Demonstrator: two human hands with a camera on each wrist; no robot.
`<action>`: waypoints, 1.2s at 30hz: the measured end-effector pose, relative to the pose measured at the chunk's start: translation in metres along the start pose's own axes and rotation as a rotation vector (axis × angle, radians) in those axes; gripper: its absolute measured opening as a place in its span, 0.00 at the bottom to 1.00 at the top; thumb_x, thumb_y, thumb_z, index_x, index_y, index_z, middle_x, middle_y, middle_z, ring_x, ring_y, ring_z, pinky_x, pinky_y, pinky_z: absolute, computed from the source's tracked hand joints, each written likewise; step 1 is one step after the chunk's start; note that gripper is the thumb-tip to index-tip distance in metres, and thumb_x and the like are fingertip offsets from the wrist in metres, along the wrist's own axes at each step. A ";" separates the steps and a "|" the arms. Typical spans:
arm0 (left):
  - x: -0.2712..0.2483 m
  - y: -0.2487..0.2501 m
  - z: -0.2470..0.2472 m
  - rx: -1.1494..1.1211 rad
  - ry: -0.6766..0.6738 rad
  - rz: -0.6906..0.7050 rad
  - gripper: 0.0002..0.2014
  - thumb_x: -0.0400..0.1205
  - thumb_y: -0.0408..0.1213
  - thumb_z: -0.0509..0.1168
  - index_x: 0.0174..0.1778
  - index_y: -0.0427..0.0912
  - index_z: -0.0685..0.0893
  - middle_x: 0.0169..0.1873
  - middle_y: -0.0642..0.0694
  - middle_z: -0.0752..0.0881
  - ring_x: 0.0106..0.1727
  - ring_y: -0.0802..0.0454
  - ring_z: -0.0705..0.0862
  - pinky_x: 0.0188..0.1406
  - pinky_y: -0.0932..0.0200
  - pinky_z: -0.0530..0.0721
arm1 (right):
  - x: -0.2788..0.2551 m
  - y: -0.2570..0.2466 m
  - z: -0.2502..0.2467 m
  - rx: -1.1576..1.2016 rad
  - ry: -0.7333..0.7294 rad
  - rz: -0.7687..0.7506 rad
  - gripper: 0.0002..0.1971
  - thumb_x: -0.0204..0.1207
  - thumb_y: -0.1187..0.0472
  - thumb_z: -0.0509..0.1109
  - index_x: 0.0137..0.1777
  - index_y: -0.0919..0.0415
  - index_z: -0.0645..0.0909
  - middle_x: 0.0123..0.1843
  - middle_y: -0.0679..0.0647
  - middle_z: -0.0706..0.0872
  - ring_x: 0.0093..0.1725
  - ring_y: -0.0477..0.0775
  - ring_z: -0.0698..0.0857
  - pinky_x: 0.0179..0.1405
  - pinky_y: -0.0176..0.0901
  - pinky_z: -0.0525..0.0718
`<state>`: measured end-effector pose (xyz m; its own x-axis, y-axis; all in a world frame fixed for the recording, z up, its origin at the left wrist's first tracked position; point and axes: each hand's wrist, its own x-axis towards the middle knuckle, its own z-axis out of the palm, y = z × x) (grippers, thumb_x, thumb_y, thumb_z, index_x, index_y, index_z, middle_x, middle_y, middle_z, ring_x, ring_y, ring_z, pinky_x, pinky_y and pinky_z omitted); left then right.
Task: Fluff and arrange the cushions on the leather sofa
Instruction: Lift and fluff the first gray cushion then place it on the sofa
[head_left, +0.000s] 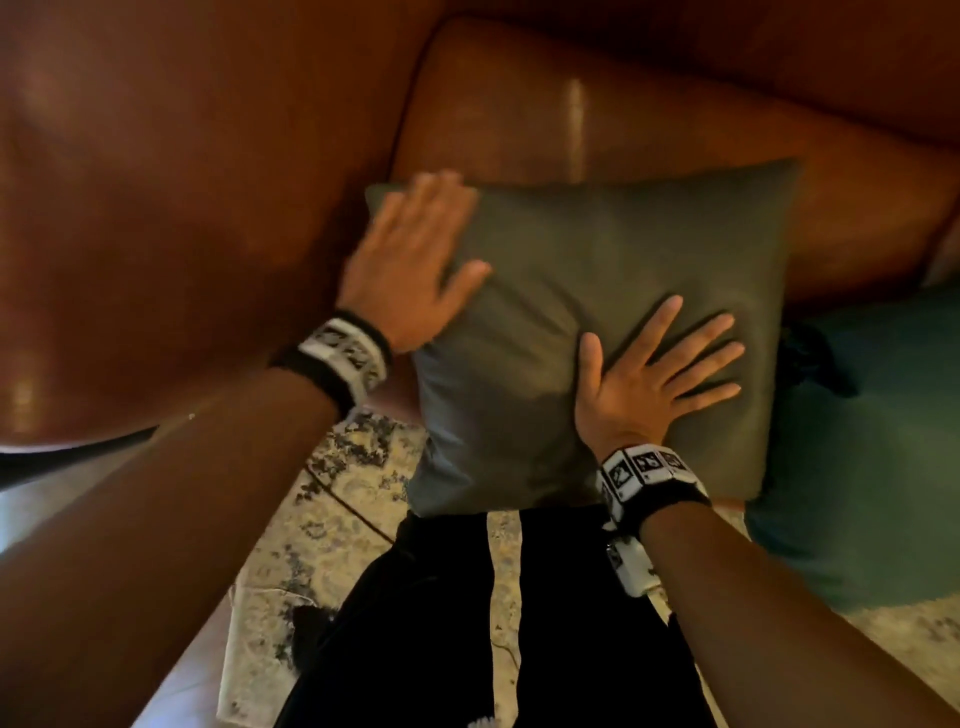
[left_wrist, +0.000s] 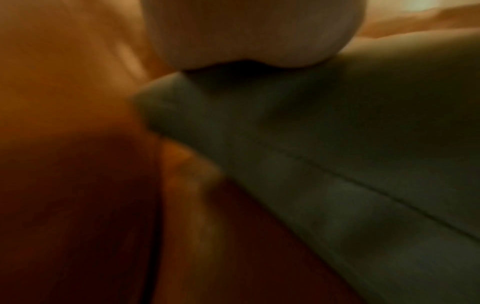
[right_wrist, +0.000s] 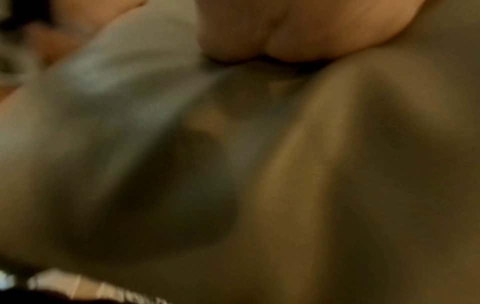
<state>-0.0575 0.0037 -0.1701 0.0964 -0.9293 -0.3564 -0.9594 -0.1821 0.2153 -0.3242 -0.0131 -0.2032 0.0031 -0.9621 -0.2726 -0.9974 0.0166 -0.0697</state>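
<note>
A square olive-grey cushion (head_left: 613, 312) lies on the seat of the brown leather sofa (head_left: 182, 182), leaning toward its backrest. My left hand (head_left: 415, 254) lies flat with straight fingers against the cushion's upper left corner and side. My right hand (head_left: 660, 374) presses palm-down on the cushion's lower middle, fingers spread, denting the fabric. In the left wrist view the heel of that hand (left_wrist: 249, 30) rests on the cushion (left_wrist: 324, 154) beside the leather. The right wrist view shows my palm (right_wrist: 298, 30) sunk into wrinkled cushion fabric (right_wrist: 259, 164).
A teal cushion (head_left: 872, 441) sits on the sofa to the right, touching the grey one's right edge. Below lie a patterned rug (head_left: 343, 493) and my legs in black trousers (head_left: 493, 623). The sofa's left seat is bare leather.
</note>
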 end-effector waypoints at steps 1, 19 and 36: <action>-0.007 -0.015 -0.003 -0.046 0.010 -0.181 0.41 0.88 0.66 0.34 0.91 0.42 0.54 0.91 0.40 0.54 0.92 0.41 0.50 0.90 0.39 0.49 | -0.001 -0.004 0.000 0.002 0.007 0.008 0.46 0.86 0.27 0.49 0.92 0.61 0.53 0.88 0.81 0.51 0.86 0.89 0.50 0.77 0.93 0.47; 0.001 0.079 0.005 -0.037 0.082 0.335 0.35 0.90 0.57 0.52 0.89 0.39 0.61 0.89 0.37 0.59 0.91 0.39 0.54 0.90 0.38 0.50 | 0.003 -0.010 0.016 -0.007 0.036 0.005 0.46 0.87 0.28 0.48 0.92 0.61 0.50 0.88 0.82 0.51 0.86 0.90 0.50 0.76 0.94 0.49; 0.004 0.134 -0.010 -0.132 0.183 0.199 0.38 0.91 0.59 0.46 0.90 0.33 0.56 0.90 0.34 0.53 0.91 0.37 0.50 0.90 0.41 0.40 | 0.014 0.037 -0.087 0.260 -0.064 -0.131 0.28 0.85 0.36 0.55 0.80 0.43 0.80 0.83 0.63 0.72 0.78 0.72 0.71 0.77 0.66 0.64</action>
<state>-0.1830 -0.0276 -0.1333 -0.0321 -0.9912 -0.1285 -0.9226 -0.0201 0.3852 -0.3671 -0.0494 -0.1258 0.1433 -0.9418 -0.3042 -0.9365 -0.0296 -0.3494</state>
